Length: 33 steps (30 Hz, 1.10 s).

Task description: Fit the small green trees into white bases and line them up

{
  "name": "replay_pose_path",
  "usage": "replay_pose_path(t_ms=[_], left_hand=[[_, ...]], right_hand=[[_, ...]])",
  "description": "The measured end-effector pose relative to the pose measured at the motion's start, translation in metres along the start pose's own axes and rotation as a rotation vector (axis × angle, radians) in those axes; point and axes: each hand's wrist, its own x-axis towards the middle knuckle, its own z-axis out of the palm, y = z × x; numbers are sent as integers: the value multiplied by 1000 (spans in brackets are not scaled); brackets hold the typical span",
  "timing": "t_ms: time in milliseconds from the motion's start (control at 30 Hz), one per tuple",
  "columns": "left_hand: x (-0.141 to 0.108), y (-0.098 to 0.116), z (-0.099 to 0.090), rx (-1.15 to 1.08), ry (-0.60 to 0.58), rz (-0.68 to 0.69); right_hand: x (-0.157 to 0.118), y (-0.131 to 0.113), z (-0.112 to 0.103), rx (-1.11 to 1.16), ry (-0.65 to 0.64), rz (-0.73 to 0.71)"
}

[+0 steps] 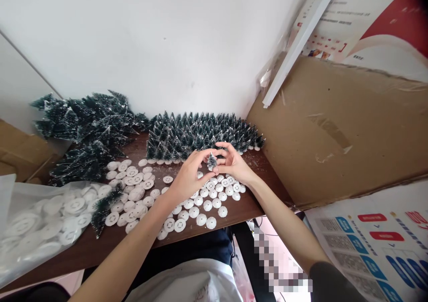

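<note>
Over the middle of the table, a miniature Christmas tree [211,161], dark green with snowy tips, is held upright between my two hands. My left hand [190,175] reaches in from the left, its thumb and fingers closed about the tree and its base. From the right, my right hand [236,166] pinches low on the tree with thumb and fingertips, while other fingers arch above. Fingers partly hide the base. Below my hands lie loose round white plastic bases [207,205], some with a small centre hole showing.
Standing trees [187,135] fill rows along the wall. At left lie a heap of loose trees [87,119], a single tree [105,206] and a clear plastic bag [43,222] of white bases. A large cardboard sheet [334,137] bounds the brown table [277,184] on the right.
</note>
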Motion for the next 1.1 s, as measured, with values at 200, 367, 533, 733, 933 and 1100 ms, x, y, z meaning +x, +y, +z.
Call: replay_pose_path(t_ms=[200, 367, 533, 733, 933, 1100], left_hand=[[0, 1, -1, -54, -67, -49], [1, 4, -3, -76, -93, -92], [3, 6, -4, -105, -55, -72], [3, 6, -8, -126, 41, -117], [5, -2, -11, -126, 222, -288], [18, 3, -5, -81, 185, -286]], right_hand=[[-1, 0, -2, -25, -58, 10], [-1, -2, -2, -18, -54, 22], [-1, -2, 0, -35, -51, 15], [-3, -14, -2, -59, -80, 2], [-27, -36, 8, -79, -1, -182], [-53, -21, 60, -6, -126, -185]])
